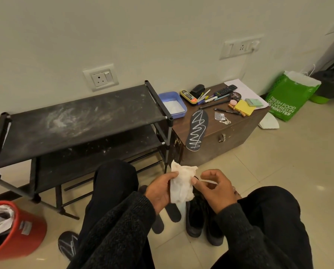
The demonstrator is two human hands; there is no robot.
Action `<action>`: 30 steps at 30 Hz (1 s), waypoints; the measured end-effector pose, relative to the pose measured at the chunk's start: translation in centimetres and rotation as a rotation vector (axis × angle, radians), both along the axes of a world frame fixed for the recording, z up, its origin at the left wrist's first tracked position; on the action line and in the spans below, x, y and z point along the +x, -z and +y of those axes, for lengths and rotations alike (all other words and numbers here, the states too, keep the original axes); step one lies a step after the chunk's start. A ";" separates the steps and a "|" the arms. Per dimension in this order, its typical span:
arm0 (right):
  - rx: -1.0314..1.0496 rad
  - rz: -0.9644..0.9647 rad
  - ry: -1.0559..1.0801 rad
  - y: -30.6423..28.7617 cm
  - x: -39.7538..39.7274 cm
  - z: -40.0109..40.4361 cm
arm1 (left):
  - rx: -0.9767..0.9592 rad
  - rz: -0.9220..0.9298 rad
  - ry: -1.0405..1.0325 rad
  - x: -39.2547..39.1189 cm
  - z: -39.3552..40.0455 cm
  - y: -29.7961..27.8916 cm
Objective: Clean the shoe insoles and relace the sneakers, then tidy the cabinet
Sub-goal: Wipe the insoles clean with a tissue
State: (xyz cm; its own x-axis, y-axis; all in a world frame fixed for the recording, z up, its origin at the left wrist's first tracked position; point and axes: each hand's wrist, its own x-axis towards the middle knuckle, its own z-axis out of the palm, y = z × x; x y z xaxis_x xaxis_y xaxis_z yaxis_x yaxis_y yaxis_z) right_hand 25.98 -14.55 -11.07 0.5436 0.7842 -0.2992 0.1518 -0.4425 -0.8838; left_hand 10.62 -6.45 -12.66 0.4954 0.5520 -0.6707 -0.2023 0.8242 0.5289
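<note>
My left hand [162, 189] grips a crumpled white wipe [181, 186] in front of my knees. My right hand [216, 188] is beside it, thumb and forefinger pinching the wipe's right edge. A black insole [196, 130] with white zigzag scribbles lies on the brown cabinet [228, 136], its heel overhanging the front edge. Two dark insoles [173, 212] lie on the floor under my left hand. A pair of black sneakers [197, 218] stands on the floor below my right hand. Another scribbled insole [68, 244] peeks out by my left leg.
A dusty black shoe rack [75, 121] stands left of the cabinet. The cabinet top holds a blue tray [173, 104], pens, a remote [225, 90], sticky notes [243, 107] and keys [221, 117]. A red bin [17, 230] sits bottom left; a green bag [290, 97] stands at right.
</note>
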 end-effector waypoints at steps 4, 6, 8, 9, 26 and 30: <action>-0.046 0.397 0.031 0.9 0.3 0.0 | 0.072 0.005 0.087 0.0 -0.1 0.4; -0.027 0.371 0.018 1.0 0.2 0.1 | 0.105 -0.001 0.132 0.2 0.0 0.9; -0.017 0.318 0.008 1.0 -0.1 0.2 | 0.119 -0.005 0.155 0.2 -0.1 0.8; -0.012 0.303 0.015 0.7 -0.2 0.1 | 0.140 -0.003 0.165 0.3 -0.2 0.8; 0.024 0.099 -0.141 0.4 1.7 -0.3 | 0.654 0.252 0.186 0.1 -0.3 0.8; -0.003 0.008 -0.108 0.8 1.4 -0.3 | 0.785 0.380 0.227 0.0 -0.2 1.8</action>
State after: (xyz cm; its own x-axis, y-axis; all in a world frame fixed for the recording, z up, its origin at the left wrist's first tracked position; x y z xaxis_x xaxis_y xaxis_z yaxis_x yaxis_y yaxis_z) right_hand 27.36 -14.80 -11.91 0.4534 0.8371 -0.3061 0.1915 -0.4269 -0.8838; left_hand 10.65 -6.69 -14.43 0.4699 0.8362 -0.2827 0.2245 0.1965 0.9545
